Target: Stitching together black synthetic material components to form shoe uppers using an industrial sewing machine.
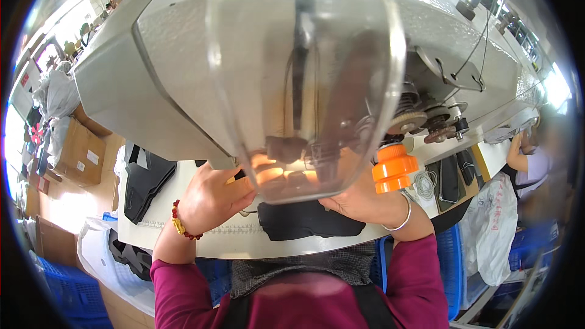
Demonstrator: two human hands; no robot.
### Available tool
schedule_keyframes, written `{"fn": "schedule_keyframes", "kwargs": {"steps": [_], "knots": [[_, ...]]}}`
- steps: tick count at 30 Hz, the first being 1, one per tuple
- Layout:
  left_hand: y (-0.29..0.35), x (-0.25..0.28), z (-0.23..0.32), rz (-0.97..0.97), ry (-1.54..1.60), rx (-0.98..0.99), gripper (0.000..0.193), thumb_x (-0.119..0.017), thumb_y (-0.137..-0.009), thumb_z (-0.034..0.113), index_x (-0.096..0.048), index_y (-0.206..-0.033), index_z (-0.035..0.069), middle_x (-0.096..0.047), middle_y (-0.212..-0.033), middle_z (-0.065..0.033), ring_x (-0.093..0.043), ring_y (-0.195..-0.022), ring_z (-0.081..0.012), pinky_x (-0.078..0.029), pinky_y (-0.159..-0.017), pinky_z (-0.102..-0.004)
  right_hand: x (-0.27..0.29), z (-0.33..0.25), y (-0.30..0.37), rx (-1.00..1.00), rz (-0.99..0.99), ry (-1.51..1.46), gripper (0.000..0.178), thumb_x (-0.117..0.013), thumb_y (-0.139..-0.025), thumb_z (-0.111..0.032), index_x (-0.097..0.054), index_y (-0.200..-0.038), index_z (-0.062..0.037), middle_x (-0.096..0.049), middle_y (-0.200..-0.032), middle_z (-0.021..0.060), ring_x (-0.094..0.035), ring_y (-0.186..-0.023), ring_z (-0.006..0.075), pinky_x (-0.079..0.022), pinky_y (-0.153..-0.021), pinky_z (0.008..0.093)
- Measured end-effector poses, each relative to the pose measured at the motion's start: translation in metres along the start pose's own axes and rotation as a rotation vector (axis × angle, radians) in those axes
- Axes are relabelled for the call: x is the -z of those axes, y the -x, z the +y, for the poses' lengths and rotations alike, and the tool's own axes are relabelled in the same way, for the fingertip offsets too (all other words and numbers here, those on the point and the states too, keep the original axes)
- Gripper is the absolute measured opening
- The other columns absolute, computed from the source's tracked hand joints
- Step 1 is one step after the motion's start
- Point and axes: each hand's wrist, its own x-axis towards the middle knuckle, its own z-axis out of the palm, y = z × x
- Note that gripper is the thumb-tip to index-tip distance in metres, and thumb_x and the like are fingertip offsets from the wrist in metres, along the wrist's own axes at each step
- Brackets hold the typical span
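A grey sewing machine [183, 55] fills the upper view, with a clear plastic guard [304, 85] before its lit needle area. My left hand [213, 198], a red-beaded bracelet at its wrist, reaches in from the left. Its fingers stretch out behind the guard, blurred by the plastic, the thumb apart from them. A black fabric piece [311, 222] lies on the white table [234, 240], its far part under the guard. My right hand [359, 198], wearing a silver bangle, has its thumb at the fabric's upper right edge and seems to pinch it; its other fingers are partly hidden.
An orange knob [395, 167] and tension discs stand beside my right hand. Black cut pieces [148, 183] lie at the table's left; a phone [449, 178] and a coiled cable [425, 184] are at the right. Blue crates [73, 289] and cartons [79, 152] stand around. Another person sits far right.
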Motion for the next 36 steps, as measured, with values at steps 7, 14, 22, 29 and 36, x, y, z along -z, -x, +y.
{"fn": "schedule_keyframes", "kwargs": {"steps": [7, 14, 22, 29, 36], "knots": [[0.002, -0.002, 0.004, 0.007, -0.06, 0.018, 0.043, -0.08, -0.075, 0.009, -0.077, -0.115, 0.024, -0.071, -0.116, -0.0031, -0.07, -0.075, -0.0187, -0.057, -0.063, -0.0326, -0.005, 0.01, 0.0, 0.098, 0.047, 0.025, 0.028, -0.071, -0.089, -0.018, -0.073, -0.117, -0.0228, -0.074, -0.116, -0.0023, -0.067, -0.097, 0.0216, -0.039, -0.081, 0.0431], [0.012, -0.006, 0.003, -0.031, -0.127, 0.019, 0.043, -0.079, -0.077, 0.011, -0.076, -0.118, 0.024, -0.071, -0.117, -0.002, -0.069, -0.082, -0.02, -0.057, -0.069, -0.0364, -0.004, 0.014, 0.008, 0.019, -0.102, 0.08, 0.029, -0.065, -0.093, -0.022, -0.07, -0.121, -0.0236, -0.072, -0.123, -0.0036, -0.064, -0.098, 0.0208, -0.04, -0.093, 0.0449], [0.007, -0.006, 0.002, -0.015, -0.034, 0.073, 0.045, -0.077, -0.077, 0.004, -0.077, -0.119, 0.02, -0.07, -0.114, -0.0058, -0.068, -0.082, -0.0195, -0.057, -0.068, -0.0342, -0.009, 0.014, 0.008, -0.026, -0.07, 0.04, 0.021, -0.056, -0.101, -0.025, -0.068, -0.118, -0.0221, -0.071, -0.122, -0.0057, -0.061, -0.109, 0.0171, -0.034, -0.103, 0.043], [0.014, -0.012, 0.005, -0.034, -0.021, 0.085, 0.043, -0.079, -0.073, 0.006, -0.073, -0.114, 0.018, -0.067, -0.117, -0.0032, -0.068, -0.092, -0.0248, -0.055, -0.081, -0.0395, -0.014, 0.016, 0.011, -0.086, -0.192, 0.044, 0.028, -0.057, -0.102, -0.026, -0.06, -0.13, -0.0254, -0.067, -0.128, -0.0064, -0.06, -0.113, 0.0136, -0.031, -0.104, 0.0414], [0.014, -0.014, -0.004, -0.011, 0.045, 0.107, 0.039, -0.077, -0.082, 0.008, -0.075, -0.121, 0.014, -0.069, -0.11, -0.0105, -0.067, -0.082, -0.0226, -0.056, -0.069, -0.0359, -0.006, 0.013, 0.006, -0.045, -0.145, 0.086, 0.033, -0.056, -0.101, -0.02, -0.057, -0.133, -0.0207, -0.066, -0.129, -0.0049, -0.06, -0.113, 0.0125, -0.038, -0.101, 0.0372]]}}
